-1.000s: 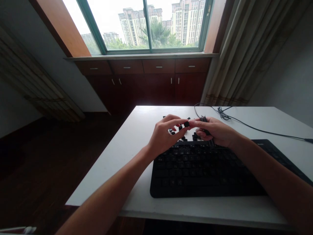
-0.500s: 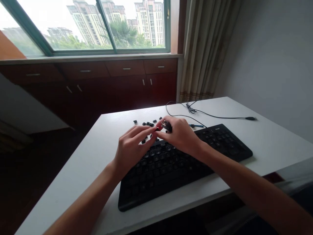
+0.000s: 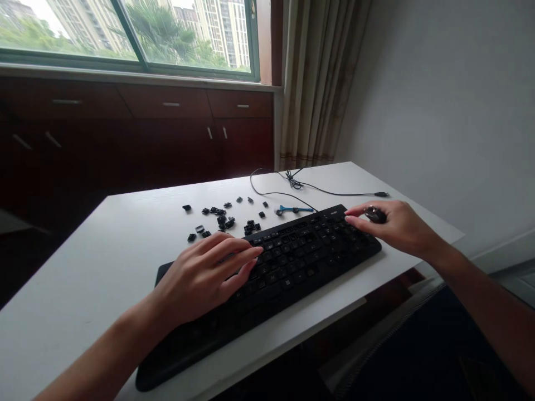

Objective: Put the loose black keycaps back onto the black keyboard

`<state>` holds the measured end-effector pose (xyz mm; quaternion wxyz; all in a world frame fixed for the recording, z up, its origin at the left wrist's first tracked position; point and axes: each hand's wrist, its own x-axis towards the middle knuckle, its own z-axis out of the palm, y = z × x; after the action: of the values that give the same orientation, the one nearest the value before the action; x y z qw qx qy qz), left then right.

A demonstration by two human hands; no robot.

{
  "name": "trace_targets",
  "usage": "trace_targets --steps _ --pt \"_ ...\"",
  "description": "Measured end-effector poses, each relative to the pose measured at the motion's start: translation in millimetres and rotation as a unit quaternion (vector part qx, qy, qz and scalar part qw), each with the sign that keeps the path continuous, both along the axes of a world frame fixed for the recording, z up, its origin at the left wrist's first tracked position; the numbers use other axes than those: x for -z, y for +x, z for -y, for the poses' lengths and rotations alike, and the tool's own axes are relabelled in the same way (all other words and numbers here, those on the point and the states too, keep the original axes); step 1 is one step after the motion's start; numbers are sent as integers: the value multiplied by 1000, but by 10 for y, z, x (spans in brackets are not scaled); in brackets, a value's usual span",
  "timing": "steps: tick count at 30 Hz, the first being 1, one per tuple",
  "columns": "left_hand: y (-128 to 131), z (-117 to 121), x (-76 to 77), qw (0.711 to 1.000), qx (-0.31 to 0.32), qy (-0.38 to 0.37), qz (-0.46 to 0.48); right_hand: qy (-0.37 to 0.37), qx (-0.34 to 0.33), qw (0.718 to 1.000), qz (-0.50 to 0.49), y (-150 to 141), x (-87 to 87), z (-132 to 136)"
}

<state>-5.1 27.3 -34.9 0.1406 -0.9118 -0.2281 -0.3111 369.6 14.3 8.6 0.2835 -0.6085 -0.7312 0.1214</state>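
A black keyboard (image 3: 292, 278) lies slanted on the white table. My left hand (image 3: 204, 273) rests over its left part, fingers stretched and slightly apart, with nothing visible in them. At the keyboard's right end is my right hand (image 3: 388, 223). It holds a small dark tool with a shiny metal part (image 3: 375, 214) in the curled fingers, possibly a keycap puller. Its thumb and index fingertips come close together above the keys; whether a keycap is between them cannot be made out. Several loose black keycaps (image 3: 221, 221) lie scattered behind the keyboard.
A blue slim tool (image 3: 296, 209) lies just behind the keyboard. The keyboard's black cable (image 3: 292, 179) loops across the back of the white table (image 3: 96, 239), its plug (image 3: 381, 194) at the right. Beyond stand dark red cabinets (image 3: 175, 139) and a curtain (image 3: 317, 83).
My hands were together over the loose keycaps, fingertips meeting at a small black keycap. They have parted: the left onto the keyboard, the right to its far right end. The view has turned right.
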Motion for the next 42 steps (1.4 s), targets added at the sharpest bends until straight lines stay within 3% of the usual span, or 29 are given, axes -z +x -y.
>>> trace_targets --steps 5,9,12,15,22,31,42 --pt "10 11 41 1000 4 -3 -4 25 33 996 79 314 304 126" --pt "10 6 76 1000 9 -6 -19 93 -39 988 113 367 479 179" --pt "-3 7 80 1000 11 -14 -24 100 -86 980 146 437 539 215" --pt "-19 22 72 1000 17 -15 -21 112 -106 976 154 495 576 242" --pt "-23 49 80 1000 15 -7 -10 169 -78 971 153 455 657 251" --pt "-15 40 85 1000 11 -5 -14 153 -87 948 265 422 557 317" --pt "-15 41 78 1000 13 -4 -19 170 -62 964 196 347 635 334"
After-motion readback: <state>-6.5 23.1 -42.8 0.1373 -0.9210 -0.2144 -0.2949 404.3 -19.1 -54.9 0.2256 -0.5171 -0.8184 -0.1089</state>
